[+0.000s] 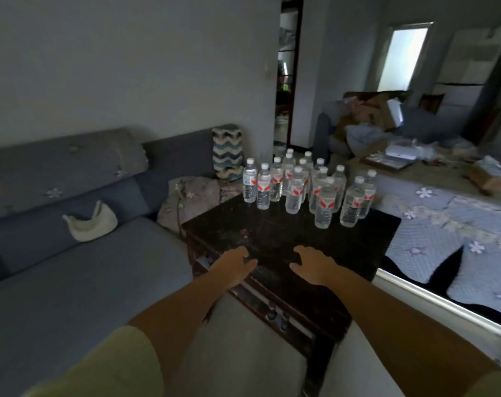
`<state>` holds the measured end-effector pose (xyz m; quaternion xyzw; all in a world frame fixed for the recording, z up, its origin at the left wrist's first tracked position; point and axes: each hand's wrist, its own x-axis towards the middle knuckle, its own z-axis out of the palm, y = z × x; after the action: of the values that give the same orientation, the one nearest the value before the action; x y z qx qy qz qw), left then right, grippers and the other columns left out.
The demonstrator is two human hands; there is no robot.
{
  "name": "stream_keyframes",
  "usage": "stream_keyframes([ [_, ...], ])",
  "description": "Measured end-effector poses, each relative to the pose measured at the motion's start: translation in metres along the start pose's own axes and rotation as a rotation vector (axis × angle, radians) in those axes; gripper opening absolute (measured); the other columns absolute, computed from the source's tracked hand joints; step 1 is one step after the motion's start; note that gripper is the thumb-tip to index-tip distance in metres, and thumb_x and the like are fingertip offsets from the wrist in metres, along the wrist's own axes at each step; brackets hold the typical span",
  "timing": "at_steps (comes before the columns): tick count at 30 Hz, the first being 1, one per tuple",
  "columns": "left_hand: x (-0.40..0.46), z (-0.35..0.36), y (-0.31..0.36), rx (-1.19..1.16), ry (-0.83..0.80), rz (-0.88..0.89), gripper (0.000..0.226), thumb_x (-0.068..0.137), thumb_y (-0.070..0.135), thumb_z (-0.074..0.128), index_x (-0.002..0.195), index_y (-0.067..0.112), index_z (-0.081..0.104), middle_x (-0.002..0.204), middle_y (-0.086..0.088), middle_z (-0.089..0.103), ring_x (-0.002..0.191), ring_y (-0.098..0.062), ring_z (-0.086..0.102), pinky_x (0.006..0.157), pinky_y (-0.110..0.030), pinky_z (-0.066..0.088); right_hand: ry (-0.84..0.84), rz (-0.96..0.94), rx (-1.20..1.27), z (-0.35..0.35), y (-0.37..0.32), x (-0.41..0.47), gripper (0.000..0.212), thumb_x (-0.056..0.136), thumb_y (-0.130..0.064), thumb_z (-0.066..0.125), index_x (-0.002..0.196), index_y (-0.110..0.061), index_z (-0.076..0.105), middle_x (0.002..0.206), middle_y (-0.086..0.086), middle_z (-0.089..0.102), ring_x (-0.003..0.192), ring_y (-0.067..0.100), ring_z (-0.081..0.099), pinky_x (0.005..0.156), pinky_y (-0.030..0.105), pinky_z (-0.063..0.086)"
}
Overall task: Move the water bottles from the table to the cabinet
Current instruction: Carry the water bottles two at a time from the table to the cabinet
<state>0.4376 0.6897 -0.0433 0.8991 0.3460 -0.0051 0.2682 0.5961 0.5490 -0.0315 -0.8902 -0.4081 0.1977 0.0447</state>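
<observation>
Water bottles (309, 187), clear with white caps and red-and-white labels, stood upright in a cluster at the far end of the dark table (286, 239). Left hand (234, 266) and right hand (312, 266) reached forward side by side over the near part of the table, well apart from the bottles, fingers loosely spread, slightly curled, gripping nothing. Grey sofa (80, 253) to the left; quilted floral bedspread (444, 224) to the right.

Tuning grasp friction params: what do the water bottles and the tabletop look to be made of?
Water bottles: probably thin clear plastic, glossy; see-through walls, white screw caps, red-and-white wrap labels. Table: likely dark wood, worn dull finish; scuffed, speckled top and turned rails below suggest it, though dim light leaves it uncertain.
</observation>
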Motion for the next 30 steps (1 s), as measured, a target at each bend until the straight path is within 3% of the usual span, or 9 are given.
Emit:
stream_keyframes([
  [6, 0.100, -0.039, -0.008, 0.017, -0.010, 0.123, 0.041, 0.097, 0.041, 0.050, 0.125, 0.011, 0.051, 0.120, -0.009, 0.059, 0.110, -0.025, 0.058, 0.091, -0.031, 0.043, 0.040, 0.162, 0.062, -0.017, 0.002, 0.066, 0.062, 0.099, -0.043, 0.046, 0.152, -0.020, 0.024, 0.152, 0.010, 0.036, 0.138, 0.030, 0.039, 0.114, 0.052, 0.031],
  [14, 0.198, -0.012, -0.002, 0.019, -0.144, 0.168, 0.044, 0.096, 0.046, 0.050, 0.126, 0.015, 0.050, 0.123, -0.005, 0.058, 0.111, -0.021, 0.058, 0.095, -0.032, 0.047, -0.024, 0.308, 0.116, -0.013, 0.040, 0.140, 0.065, 0.098, -0.044, 0.047, 0.153, -0.018, 0.023, 0.153, 0.011, 0.034, 0.136, 0.031, 0.041, 0.112, 0.049, 0.036],
  [30, 0.405, -0.041, -0.048, -0.085, -0.095, -0.028, 0.041, 0.095, 0.042, 0.053, 0.122, 0.010, 0.053, 0.114, -0.013, 0.065, 0.109, -0.027, 0.060, 0.092, -0.032, 0.044, -0.062, 0.082, 0.294, -0.045, 0.015, 0.371, 0.067, 0.099, -0.038, 0.050, 0.153, -0.010, 0.021, 0.153, 0.015, 0.034, 0.138, 0.029, 0.038, 0.113, 0.035, 0.034],
])
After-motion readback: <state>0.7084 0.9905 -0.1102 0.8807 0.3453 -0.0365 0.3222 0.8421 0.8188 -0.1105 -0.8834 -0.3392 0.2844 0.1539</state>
